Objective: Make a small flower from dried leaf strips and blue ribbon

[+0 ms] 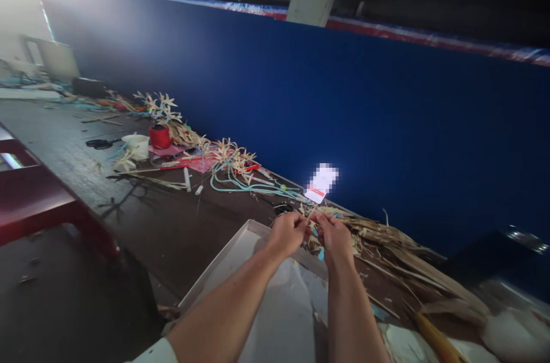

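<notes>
My left hand (289, 232) and my right hand (335, 234) meet over the inner edge of a shallow white tray (227, 251), fingers pinched. A thin pale strip (313, 212) shows between the fingertips; its exact kind is too small to make out. Just beyond the hands stands a phone (320, 184) with a bright, blurred-out screen. Black-handled scissors (283, 208) lie beside my left hand, partly covered. Dried husk strips (378, 231) spread along the table to the right of my right hand.
On the brown table (189, 237) stand a white cup (136, 146) and a red spool (160, 137), with black scissors (101, 143) nearby. Husk flowers (234, 151) and turquoise cords (232, 182) lie along a blue partition (387, 122). A red stool (38, 197) is at left.
</notes>
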`<state>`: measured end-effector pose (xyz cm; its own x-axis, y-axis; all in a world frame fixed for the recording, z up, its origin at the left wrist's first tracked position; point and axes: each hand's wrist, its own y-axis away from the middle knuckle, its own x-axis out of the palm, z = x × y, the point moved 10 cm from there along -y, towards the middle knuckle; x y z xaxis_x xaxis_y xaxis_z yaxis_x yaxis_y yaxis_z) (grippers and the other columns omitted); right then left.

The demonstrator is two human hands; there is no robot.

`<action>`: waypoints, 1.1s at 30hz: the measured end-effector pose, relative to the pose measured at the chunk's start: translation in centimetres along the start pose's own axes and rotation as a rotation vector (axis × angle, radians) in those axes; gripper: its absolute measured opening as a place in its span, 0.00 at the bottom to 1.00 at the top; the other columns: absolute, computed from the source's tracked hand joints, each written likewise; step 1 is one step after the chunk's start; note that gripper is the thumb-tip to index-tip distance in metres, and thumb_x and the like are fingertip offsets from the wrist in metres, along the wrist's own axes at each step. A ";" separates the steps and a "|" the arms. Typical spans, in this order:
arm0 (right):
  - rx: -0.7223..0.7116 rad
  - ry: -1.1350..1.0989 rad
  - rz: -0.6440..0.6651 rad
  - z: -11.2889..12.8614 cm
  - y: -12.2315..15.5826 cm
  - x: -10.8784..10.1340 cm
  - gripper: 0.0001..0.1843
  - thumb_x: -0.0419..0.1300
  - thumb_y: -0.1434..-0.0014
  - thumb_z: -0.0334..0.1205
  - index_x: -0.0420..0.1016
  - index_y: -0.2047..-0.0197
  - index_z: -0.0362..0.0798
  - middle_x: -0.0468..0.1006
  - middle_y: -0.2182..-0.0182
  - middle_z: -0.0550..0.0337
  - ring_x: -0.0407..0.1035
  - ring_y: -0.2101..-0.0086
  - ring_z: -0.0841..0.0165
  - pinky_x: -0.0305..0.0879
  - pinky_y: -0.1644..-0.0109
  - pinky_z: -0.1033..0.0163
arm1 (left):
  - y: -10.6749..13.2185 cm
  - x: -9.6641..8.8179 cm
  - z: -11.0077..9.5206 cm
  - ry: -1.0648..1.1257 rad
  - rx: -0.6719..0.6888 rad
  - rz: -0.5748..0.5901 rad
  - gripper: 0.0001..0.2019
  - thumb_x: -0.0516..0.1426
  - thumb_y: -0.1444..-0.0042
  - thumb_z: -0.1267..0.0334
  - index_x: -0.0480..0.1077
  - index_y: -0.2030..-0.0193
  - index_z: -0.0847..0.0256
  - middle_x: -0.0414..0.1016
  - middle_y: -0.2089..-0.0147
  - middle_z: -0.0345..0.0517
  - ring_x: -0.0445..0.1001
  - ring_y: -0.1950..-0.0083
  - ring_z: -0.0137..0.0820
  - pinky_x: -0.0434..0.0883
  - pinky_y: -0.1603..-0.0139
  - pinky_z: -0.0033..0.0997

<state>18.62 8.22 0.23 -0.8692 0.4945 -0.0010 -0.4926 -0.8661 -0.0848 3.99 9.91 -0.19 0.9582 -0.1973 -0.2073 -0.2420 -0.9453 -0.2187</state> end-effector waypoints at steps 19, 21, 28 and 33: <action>0.057 -0.016 -0.137 -0.7 -0.1 -1.1 0.22 0.65 0.58 0.55 0.62 0.84 0.49 0.64 0.88 0.66 0.49 0.88 0.76 0.42 0.85 0.67 | -0.1 0.0 0.0 0.002 0.013 -0.008 0.14 0.50 0.44 0.56 0.73 0.68 0.60 0.78 0.69 0.43 0.74 0.68 0.30 0.67 0.68 0.25; 0.059 -0.032 -0.158 -0.6 0.0 -1.3 0.21 0.65 0.59 0.54 0.63 0.84 0.49 0.65 0.87 0.66 0.50 0.87 0.77 0.43 0.85 0.68 | -0.1 0.0 0.0 0.003 0.003 -0.007 0.14 0.50 0.44 0.55 0.73 0.67 0.60 0.78 0.69 0.42 0.74 0.67 0.30 0.67 0.68 0.25; 0.057 -0.014 -0.126 -1.0 -0.2 -1.2 0.16 0.68 0.63 0.50 0.72 0.75 0.48 0.63 0.88 0.69 0.53 0.86 0.75 0.46 0.83 0.68 | -0.1 0.1 0.1 0.019 -0.019 0.002 0.14 0.50 0.44 0.55 0.73 0.66 0.61 0.78 0.68 0.43 0.74 0.68 0.29 0.67 0.69 0.25; 0.043 -0.047 -0.098 -0.7 0.0 -1.0 0.17 0.69 0.63 0.49 0.74 0.72 0.47 0.60 0.88 0.71 0.49 0.86 0.77 0.42 0.84 0.69 | 0.0 0.1 0.0 0.009 -0.008 0.000 0.15 0.50 0.44 0.55 0.73 0.67 0.61 0.78 0.68 0.44 0.74 0.67 0.30 0.67 0.69 0.25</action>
<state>19.51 7.83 -0.50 -0.8171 0.5742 0.0518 -0.5762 -0.8164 -0.0395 4.05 9.94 -0.20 0.9595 -0.2001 -0.1985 -0.2412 -0.9472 -0.2112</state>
